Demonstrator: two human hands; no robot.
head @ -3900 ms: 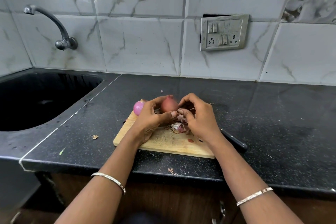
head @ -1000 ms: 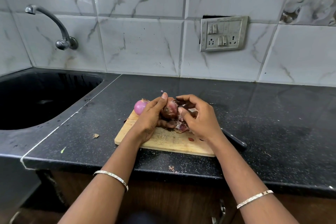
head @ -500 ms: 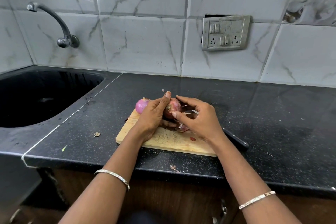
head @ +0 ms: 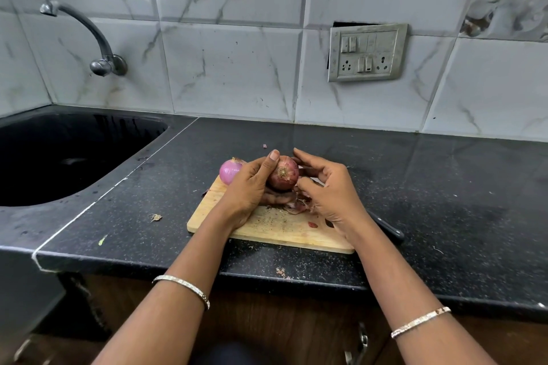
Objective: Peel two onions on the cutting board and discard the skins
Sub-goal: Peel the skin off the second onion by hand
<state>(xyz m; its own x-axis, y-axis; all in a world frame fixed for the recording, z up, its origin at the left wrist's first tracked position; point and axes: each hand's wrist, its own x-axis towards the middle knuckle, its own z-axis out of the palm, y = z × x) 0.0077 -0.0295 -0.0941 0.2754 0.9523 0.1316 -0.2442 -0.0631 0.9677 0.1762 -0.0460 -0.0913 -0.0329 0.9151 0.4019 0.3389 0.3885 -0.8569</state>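
Cradling onion (head: pixel 284 173) in left hand (head: pixel 247 187), thumb (head: pixel 273 156) atop

The black speckled stone tabletop (head: pixel 444 187) is offering open passage right of and behind the wooden cutting board (head: pixel 267 228). A black knife handle (head: pixel 388 230) is lying just beside the board's right edge. A peeled pink onion (head: pixel 229 172) is occupying its far left corner; a black sink (head: pixel 74 157) is bounding the left.

Domestic kitchen: black speckled stone countertop (head: pixel 430 187) across the middle, dark inset sink (head: pixel 89 133) at left, wall-mounted metal tap (head: pixel 108 64) upper left, marble-look wall tiles (head: pixel 231 68) behind, switch-and-socket plate (head: pixel 367 52) upper right, wooden cutting board (head: pixel 275 225) with a red onion (head: pixel 286 178) at centre, wood cabinet fronts (head: pixel 296 326) below.
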